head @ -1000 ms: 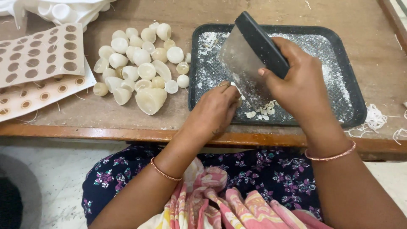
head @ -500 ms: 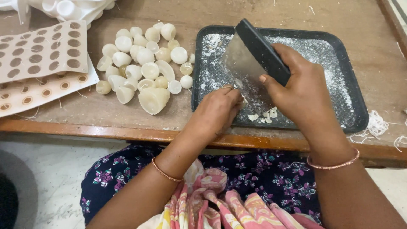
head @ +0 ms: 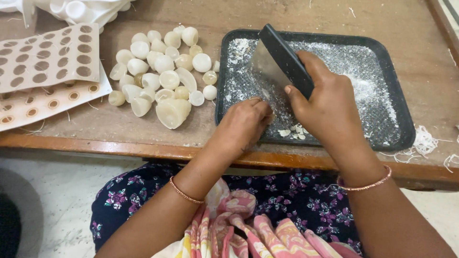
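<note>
At the far left of the wooden counter [head: 143, 136] lie two perforated mould sheets [head: 45, 62], the pinkish one overlapping a paler one beneath it, with white plastic moulds [head: 76, 9] at the top edge. Beside them sits a heap of pale cream wax shells [head: 160, 67], domes and cones, the largest cone [head: 173, 112] nearest the counter's front edge. Nothing lies between this heap and the black tray [head: 401, 129], whose floor is dusted with white flakes and shavings.

The left hand [head: 244, 125] rests over the tray's near rim, its grip curled shut around something small pressed against the blade; what it is cannot be made out. The right hand [head: 330, 107] has its grip closed on the black handle of a bench scraper [head: 275, 71], a flat steel blade held tilted over the tray's left half, its lower edge meeting the left fingers. A few pale shavings [head: 294, 132] lie just below. White threads [head: 425, 141] trail off the tray's right corner.
</note>
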